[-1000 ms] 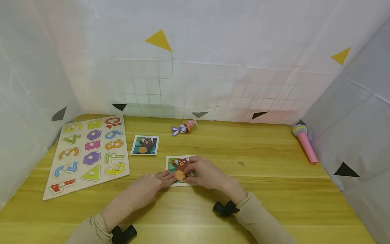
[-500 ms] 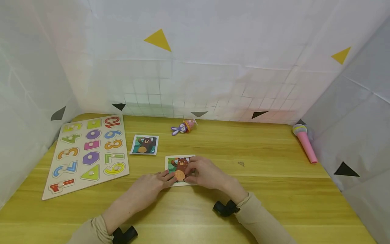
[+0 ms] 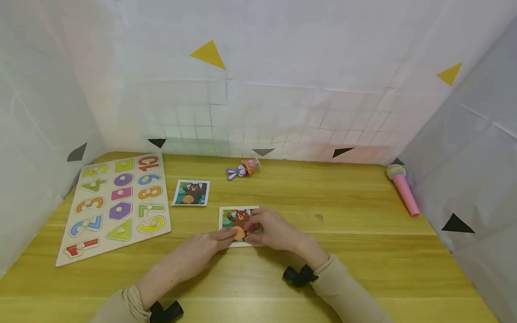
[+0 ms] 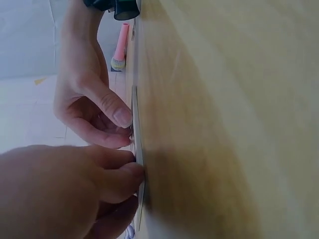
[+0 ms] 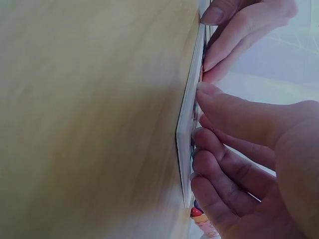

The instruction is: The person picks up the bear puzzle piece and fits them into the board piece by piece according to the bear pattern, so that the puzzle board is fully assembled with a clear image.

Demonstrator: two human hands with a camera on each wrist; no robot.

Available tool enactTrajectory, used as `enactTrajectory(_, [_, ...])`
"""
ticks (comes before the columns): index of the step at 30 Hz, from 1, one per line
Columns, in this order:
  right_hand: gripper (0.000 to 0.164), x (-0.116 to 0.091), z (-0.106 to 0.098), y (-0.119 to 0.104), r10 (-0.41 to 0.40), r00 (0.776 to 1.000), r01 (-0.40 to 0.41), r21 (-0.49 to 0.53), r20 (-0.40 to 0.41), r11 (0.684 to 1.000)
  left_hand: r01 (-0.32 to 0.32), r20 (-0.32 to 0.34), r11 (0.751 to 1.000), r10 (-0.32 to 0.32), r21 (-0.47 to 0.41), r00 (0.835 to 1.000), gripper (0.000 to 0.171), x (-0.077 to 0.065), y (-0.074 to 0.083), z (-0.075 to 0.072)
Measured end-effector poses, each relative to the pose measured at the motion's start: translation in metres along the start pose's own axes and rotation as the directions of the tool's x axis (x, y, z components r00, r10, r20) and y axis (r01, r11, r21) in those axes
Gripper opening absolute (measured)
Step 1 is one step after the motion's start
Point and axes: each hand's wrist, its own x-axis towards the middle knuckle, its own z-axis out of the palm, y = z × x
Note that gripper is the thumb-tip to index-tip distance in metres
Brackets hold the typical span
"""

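A small square bear puzzle in a pale frame lies flat on the table in the head view; fingers cover its right part. My left hand holds it at the near left, fingers over the picture and thumb at the board's edge in the left wrist view. On its right side my right hand has curled fingers and thumb set on the picture. In the right wrist view the right fingertips and thumb meet the face of the board. Whether they pinch a loose piece, I cannot tell.
A matching bear picture card lies behind and left. A wooden number and shape board fills the left side. A purple rabbit toy lies at the back, a pink toy microphone at the right. White sheets wall the table.
The left fingers have drawn closer together and reach slightly farther right over the picture. The right hand stays nearly where it was on the right side of the puzzle.
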Motion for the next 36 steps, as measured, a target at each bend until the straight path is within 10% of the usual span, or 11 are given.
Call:
enactTrajectory(25, [0.015, -0.007, -0.001, 0.008, 0.001, 1.0, -0.001, 0.019, 0.0, 1.0, -0.043, 0.004, 0.99, 0.043, 0.135, 0.999, 0.056, 0.003, 0.006, 0.006])
enactTrajectory(36, [0.017, -0.014, -0.006, 0.01, -0.014, 1.0, 0.014, 0.006, 0.0, 1.0, -0.034, 0.044, 0.997, 0.037, -0.073, 0.998, 0.062, 0.005, 0.001, 0.004])
